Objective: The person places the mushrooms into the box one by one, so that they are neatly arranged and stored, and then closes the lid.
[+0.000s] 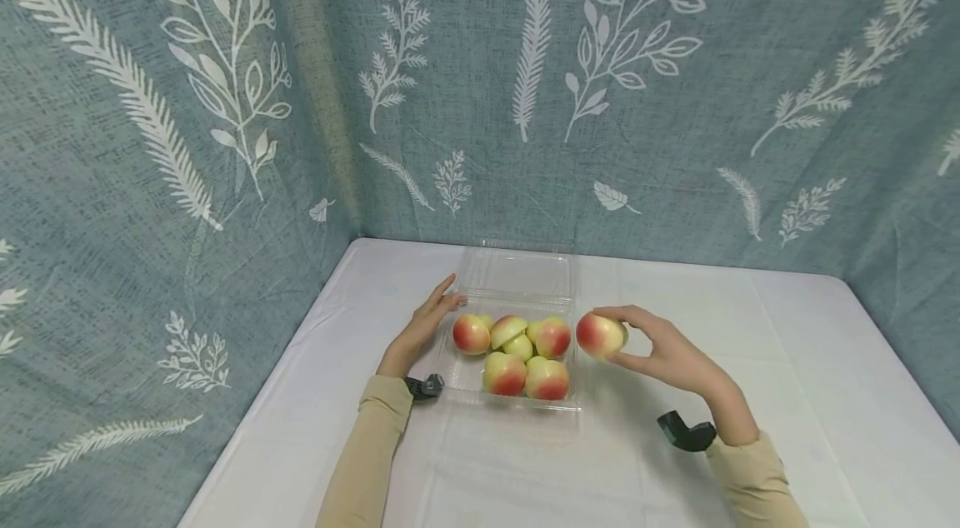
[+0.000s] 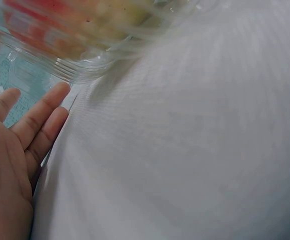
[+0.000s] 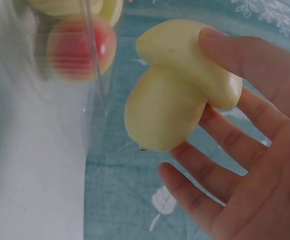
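My right hand (image 1: pixel 675 353) pinches a toy mushroom (image 1: pixel 598 335) between thumb and fingers, just off the right side of a clear plastic box (image 1: pixel 463 378). In the right wrist view this mushroom (image 3: pixel 167 107) shows a pale yellow cap and stem; from the head it looks yellow with a red blush. Several similar yellow-and-red pieces (image 1: pixel 504 376) lie inside the box. At the box's left rim, my left hand (image 1: pixel 422 328) has its fingers extended. The left wrist view shows those fingertips (image 2: pixel 59 90) right by the clear wall.
The box's hinged lid (image 1: pixel 525 274) lies folded back toward the rear. A white cloth (image 1: pixel 720 311) covers the table. Blue-green curtains (image 1: pixel 465 78) with white leaf prints hang behind and at the sides. Each wrist carries a small black camera (image 1: pixel 686 432).
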The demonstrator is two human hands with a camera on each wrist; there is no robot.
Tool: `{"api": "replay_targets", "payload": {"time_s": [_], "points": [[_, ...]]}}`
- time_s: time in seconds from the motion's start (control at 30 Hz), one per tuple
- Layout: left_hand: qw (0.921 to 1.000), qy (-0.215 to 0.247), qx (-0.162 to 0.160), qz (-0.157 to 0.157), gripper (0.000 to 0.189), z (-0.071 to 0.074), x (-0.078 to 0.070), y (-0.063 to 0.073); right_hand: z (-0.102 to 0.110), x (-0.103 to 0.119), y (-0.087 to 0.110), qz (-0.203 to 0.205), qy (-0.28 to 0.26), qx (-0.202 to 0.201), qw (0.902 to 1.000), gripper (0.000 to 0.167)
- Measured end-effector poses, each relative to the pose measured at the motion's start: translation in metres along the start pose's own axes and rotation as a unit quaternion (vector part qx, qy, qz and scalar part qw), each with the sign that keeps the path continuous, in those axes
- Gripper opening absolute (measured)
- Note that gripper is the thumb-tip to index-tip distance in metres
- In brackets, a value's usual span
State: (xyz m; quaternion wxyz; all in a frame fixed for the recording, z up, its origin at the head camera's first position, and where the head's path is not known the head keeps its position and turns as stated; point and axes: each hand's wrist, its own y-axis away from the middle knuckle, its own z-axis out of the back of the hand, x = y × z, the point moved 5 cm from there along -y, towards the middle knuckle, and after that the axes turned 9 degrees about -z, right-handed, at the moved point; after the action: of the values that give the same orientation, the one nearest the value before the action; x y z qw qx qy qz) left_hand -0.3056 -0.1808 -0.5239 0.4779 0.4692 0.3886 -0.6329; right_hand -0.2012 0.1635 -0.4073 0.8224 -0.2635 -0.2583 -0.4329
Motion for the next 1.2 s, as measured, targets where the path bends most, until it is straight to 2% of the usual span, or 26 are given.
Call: {"api": "replay_targets", "payload": {"time_s": [0.27,0.5,0.57,0.67,0.77,0.9,1.0,1.2], "points": [[0.9999,0.008,0.011,0.01,0.056,0.001,-0.001,0.0,-0.008,0.009,-0.009,0.011,-0.016,0.01,0.9998,0.053],[0.9995,0.007,0.026,0.014,0.056,-0.001,-0.022,0.009,-0.011,0.019,-0.018,0.025,-0.014,0.015,0.9995,0.055],[0.9997,0.0,0.022,0.009,0.056,-0.001,-0.021,0.009,-0.012,0.022,-0.021,0.025,-0.015,0.016,0.9994,0.055],[0.9999,-0.006,0.01,-0.002,0.057,0.0,-0.01,0.004,-0.015,0.026,-0.024,0.025,-0.017,0.019,0.9994,0.056],[0.9997,-0.019,0.012,-0.009,0.058,0.0,-0.016,0.005,-0.017,0.029,-0.027,0.026,-0.012,0.021,0.9994,0.056],[0.9998,-0.01,0.019,-0.003,0.058,0.001,-0.017,0.006,-0.02,0.035,-0.03,0.035,-0.013,0.023,0.999,0.057],[0.9999,-0.005,0.013,-0.006,0.06,0.002,-0.004,0.001,-0.022,0.038,-0.032,0.039,-0.017,0.024,0.9988,0.057],[1.0,0.003,0.006,0.0,0.059,0.001,-0.001,0.002,-0.027,0.044,-0.036,0.049,-0.021,0.024,0.9983,0.055]]}}
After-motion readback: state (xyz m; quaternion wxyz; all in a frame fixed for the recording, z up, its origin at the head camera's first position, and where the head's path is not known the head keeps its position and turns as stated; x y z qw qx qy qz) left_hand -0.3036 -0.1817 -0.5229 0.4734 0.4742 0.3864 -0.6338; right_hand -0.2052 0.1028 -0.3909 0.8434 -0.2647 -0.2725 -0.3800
